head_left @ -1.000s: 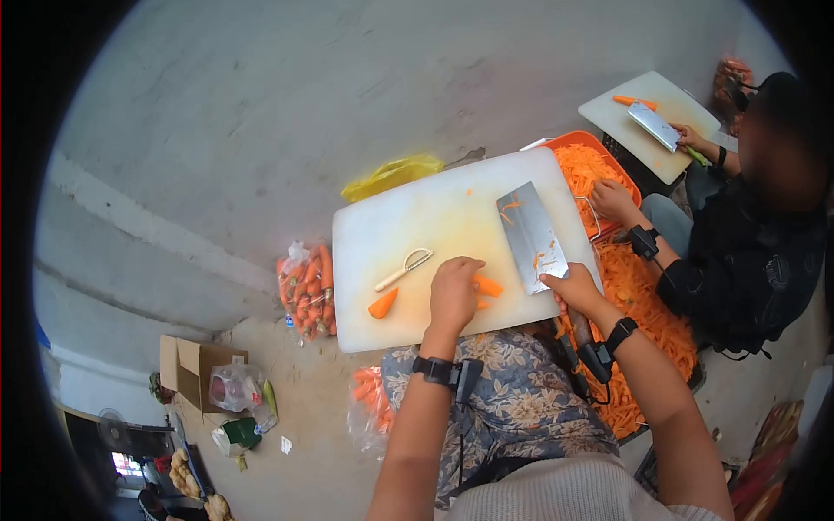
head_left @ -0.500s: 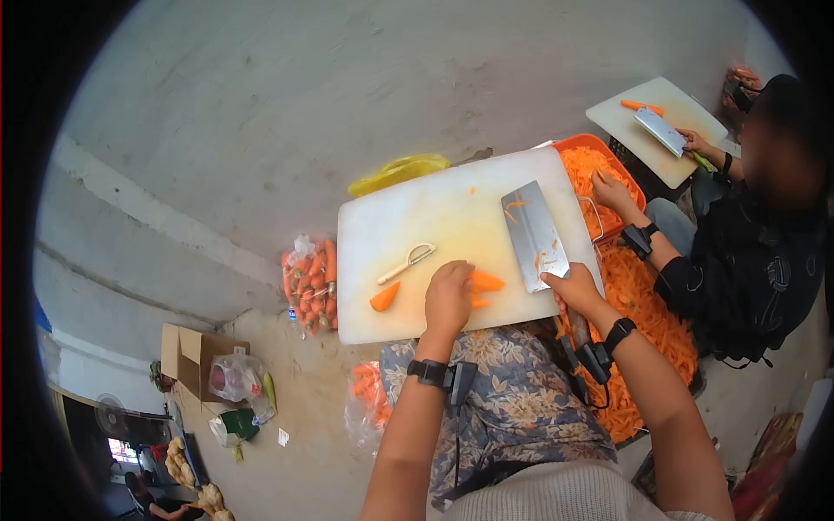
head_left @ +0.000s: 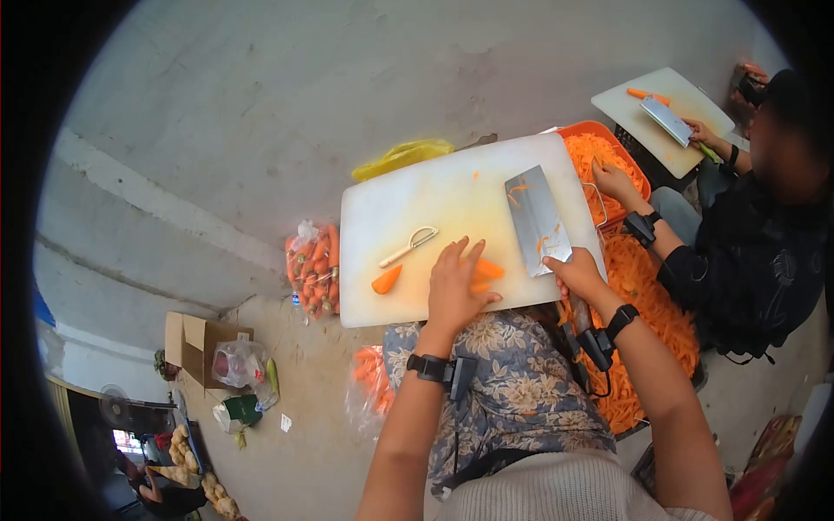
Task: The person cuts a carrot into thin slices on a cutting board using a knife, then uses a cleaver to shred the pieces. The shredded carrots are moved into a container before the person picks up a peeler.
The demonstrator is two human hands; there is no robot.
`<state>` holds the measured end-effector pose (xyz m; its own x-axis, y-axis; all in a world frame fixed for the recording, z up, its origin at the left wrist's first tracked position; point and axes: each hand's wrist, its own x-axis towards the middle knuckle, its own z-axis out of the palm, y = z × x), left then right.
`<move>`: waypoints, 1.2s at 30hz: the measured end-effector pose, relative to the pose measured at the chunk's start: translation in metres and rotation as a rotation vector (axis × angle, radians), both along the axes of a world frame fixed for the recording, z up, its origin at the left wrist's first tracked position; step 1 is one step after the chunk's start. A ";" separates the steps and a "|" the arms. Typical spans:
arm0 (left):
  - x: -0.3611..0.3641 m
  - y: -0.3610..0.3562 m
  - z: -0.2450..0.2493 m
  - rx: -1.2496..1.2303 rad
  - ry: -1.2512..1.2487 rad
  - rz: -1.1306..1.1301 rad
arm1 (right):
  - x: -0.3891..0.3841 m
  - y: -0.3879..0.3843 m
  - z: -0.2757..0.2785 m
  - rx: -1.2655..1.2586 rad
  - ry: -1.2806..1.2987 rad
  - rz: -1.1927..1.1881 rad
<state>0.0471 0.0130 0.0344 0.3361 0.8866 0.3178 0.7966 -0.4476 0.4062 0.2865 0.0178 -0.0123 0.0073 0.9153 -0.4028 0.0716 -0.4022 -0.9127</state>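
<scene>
A white cutting board (head_left: 434, 195) lies in front of me. My right hand (head_left: 577, 276) grips the handle of a cleaver (head_left: 537, 219), its broad blade flat over the board's right side with carrot shreds stuck on it. Close to the board's near edge, my left hand (head_left: 456, 285) has its fingers spread, the thumb pointing right. Carrot pieces (head_left: 487, 271) lie just right of those fingers, partly covered by them. To the left rest another carrot chunk (head_left: 387, 280) and a cream-handled peeler (head_left: 408, 247).
Cut carrots fill an orange basket (head_left: 638, 165) and a heap (head_left: 647, 321) on the right. A co-worker (head_left: 738, 226) there reaches into the basket, holding another cleaver (head_left: 666, 120). Bagged carrots (head_left: 314, 271) stand left of the board; a yellow bag (head_left: 402, 160) lies behind it.
My left hand's fingers have spread apart beside the carrot pieces. The board sits slightly higher in view. My right hand still holds the cleaver.
</scene>
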 end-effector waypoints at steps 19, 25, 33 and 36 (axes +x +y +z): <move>-0.030 -0.005 -0.028 -0.091 0.085 0.048 | -0.001 -0.001 0.000 0.009 0.020 0.021; -0.018 -0.013 -0.023 0.004 0.311 -0.019 | 0.003 -0.001 -0.003 0.024 -0.003 0.017; -0.017 -0.004 -0.025 -0.103 0.102 0.115 | 0.000 -0.003 -0.003 0.038 -0.005 -0.003; -0.017 -0.007 -0.027 -0.148 0.070 0.096 | 0.002 0.003 -0.009 0.036 -0.019 0.004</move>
<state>0.0299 0.0062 0.0073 0.2648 0.9510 0.1599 0.8611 -0.3078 0.4046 0.2882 0.0204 -0.0214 0.0108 0.9293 -0.3691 0.0909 -0.3685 -0.9252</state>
